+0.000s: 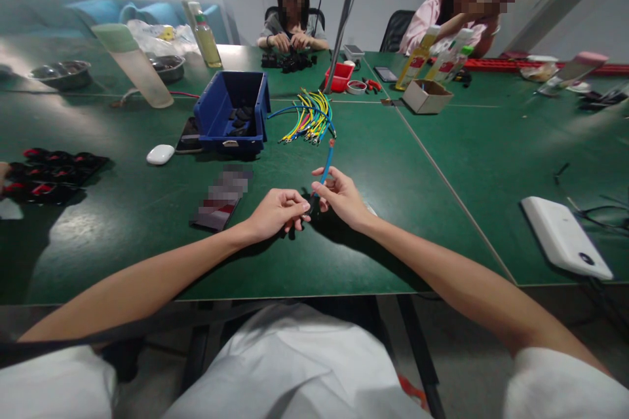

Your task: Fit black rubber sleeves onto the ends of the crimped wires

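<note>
My left hand (278, 213) pinches a small black part (313, 205) low over the green table, in front of me. My right hand (341, 196) grips a short blue wire (327, 165) whose upper end shows a copper-coloured tip. The lower end of the wire meets the black part between my hands; whether it sits inside the part is hidden by my fingers. Beyond my hands lies a bundle of yellow, green and blue wires (312, 116) with metal ends. Left of the bundle, a blue bin (209, 108) holds several black pieces.
A phone-like dark object (223, 200) lies left of my hands, with a white earbud case (160, 154) farther left. A white power bank (565, 236) is at right. Behind stand a metal pole (344, 19), a red bin (340, 78), a cardboard box (426, 97) and bottles. Two people sit opposite.
</note>
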`<state>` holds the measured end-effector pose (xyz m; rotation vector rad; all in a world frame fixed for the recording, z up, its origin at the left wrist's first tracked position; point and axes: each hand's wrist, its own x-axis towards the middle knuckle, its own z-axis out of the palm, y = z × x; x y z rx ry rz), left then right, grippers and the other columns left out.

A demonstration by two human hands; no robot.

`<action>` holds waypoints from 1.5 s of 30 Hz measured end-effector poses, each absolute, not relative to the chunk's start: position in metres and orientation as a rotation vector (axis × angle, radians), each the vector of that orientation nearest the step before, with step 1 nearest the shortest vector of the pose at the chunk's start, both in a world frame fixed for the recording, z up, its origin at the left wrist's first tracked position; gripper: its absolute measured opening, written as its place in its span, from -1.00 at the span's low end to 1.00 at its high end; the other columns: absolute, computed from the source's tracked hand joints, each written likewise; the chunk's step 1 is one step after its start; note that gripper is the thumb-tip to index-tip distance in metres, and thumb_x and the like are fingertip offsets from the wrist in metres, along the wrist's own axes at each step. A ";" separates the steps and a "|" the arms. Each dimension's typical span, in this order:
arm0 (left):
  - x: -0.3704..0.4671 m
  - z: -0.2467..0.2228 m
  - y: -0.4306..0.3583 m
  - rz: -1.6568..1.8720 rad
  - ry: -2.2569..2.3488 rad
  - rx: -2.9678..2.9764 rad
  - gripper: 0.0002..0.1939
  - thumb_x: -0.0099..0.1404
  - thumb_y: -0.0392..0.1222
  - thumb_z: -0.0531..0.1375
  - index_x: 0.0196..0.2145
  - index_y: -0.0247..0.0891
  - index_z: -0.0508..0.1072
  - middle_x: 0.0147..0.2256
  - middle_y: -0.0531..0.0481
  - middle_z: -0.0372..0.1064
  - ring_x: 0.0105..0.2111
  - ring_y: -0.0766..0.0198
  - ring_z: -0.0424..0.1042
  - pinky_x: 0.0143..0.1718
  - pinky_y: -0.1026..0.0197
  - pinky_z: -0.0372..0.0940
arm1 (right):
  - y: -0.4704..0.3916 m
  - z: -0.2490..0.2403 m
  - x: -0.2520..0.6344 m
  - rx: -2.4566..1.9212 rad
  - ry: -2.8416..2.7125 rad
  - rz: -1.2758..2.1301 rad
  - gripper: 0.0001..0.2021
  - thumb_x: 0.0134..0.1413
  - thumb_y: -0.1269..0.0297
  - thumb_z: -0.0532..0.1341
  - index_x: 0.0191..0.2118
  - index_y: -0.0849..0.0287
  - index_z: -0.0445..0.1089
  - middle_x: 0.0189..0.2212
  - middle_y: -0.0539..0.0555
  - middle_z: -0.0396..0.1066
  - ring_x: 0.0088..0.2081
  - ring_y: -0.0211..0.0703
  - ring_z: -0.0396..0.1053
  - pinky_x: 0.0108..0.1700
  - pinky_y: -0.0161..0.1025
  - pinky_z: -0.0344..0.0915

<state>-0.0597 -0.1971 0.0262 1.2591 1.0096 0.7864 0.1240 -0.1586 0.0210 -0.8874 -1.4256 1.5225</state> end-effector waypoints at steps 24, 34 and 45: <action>-0.059 0.021 -0.197 0.823 1.040 1.393 -0.71 0.27 -0.01 0.21 -0.34 -0.34 0.36 -0.41 -0.08 0.49 -0.62 0.39 0.40 -0.69 0.40 0.21 | -0.163 0.012 0.128 -0.957 -1.858 1.092 -0.27 0.14 0.10 0.27 0.36 0.19 0.05 -0.47 -0.08 0.41 -0.59 -0.36 0.28 -0.52 -0.38 0.22; -0.063 0.018 -0.196 0.850 1.082 1.673 -0.74 0.34 -0.06 0.18 -0.35 -0.35 0.43 -0.43 -0.05 0.50 -0.53 0.36 0.45 -0.48 0.34 0.32 | -0.160 0.009 0.129 -0.929 -1.918 0.992 -0.26 0.20 0.12 0.20 0.38 0.22 -0.09 -0.52 -0.10 0.37 -0.56 -0.30 0.30 -0.45 -0.33 0.22; -0.067 0.012 -0.194 0.787 1.210 2.339 -0.69 0.39 -0.23 0.11 0.03 -0.32 0.47 -0.23 -0.12 0.54 -0.26 0.19 0.51 -0.18 0.16 0.37 | -0.146 0.011 0.137 -1.011 -1.941 0.754 -0.31 0.22 0.19 0.15 0.38 0.26 -0.06 -0.50 -0.07 0.38 -0.52 -0.27 0.28 -0.38 -0.29 0.21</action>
